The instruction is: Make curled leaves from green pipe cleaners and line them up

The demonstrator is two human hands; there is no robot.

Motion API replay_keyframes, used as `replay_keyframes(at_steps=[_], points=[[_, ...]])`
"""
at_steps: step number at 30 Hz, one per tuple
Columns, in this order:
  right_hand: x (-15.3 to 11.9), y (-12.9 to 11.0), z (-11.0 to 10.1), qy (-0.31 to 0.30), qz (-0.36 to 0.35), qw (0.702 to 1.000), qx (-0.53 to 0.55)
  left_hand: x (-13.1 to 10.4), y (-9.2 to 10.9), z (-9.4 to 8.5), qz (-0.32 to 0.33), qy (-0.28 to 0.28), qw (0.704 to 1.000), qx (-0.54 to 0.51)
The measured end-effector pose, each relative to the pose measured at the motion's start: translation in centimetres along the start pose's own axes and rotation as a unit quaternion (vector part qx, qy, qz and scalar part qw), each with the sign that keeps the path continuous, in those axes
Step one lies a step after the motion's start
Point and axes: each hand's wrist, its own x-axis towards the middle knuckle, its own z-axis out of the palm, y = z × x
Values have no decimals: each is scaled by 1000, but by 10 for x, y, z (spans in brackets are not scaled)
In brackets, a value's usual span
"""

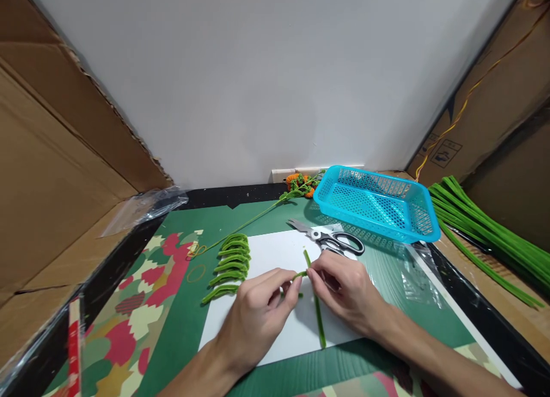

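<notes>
Between my two hands is a short piece of green pipe cleaner (302, 274), its ends pinched in the fingertips. My left hand (266, 305) grips it from the left, thumb against forefinger. From the other side my right hand (341, 285) closes on it, also with thumb and forefinger. Below them a longer green pipe cleaner strip (319, 319) lies on a white sheet (266, 248), partly covered by my right hand. Left of my hands, several bent green pipe cleaner pieces (232, 265) are lined up in a column. Scissors (326, 236) with dark handles rest behind my right hand.
A blue perforated basket (378, 199) stands at the back right. Beyond it lies a bundle of long green pipe cleaners (485, 236). An orange flower with a green stem (258, 216) stretches across the back. Clear plastic bags (146, 208) and a cardboard wall (51, 110) flank the left.
</notes>
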Motion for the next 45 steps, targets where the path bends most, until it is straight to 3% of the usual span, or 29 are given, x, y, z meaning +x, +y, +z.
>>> replay_keyframes(at_steps=[6,14,23,31,34,40,45], points=[[-2,4,-1,-13,-46,998,-26,-1,3,1,-7,1,1000,-11],[-5,1,11,50,-85,993,-68,-2,5,2,118,10,992,48],[-5,3,7,80,-120,984,-107,-1,6,1,56,0,998,19],[-6,0,13,74,-137,979,-130,-1,3,3,134,26,988,70],[-5,4,11,54,-106,985,-127,2,-1,-1,105,3,991,88],[0,14,-7,27,-24,989,-145,12,-11,-14,-24,-19,991,131],[1,18,-8,3,0,985,-170,15,-14,-19,-47,-31,982,180]])
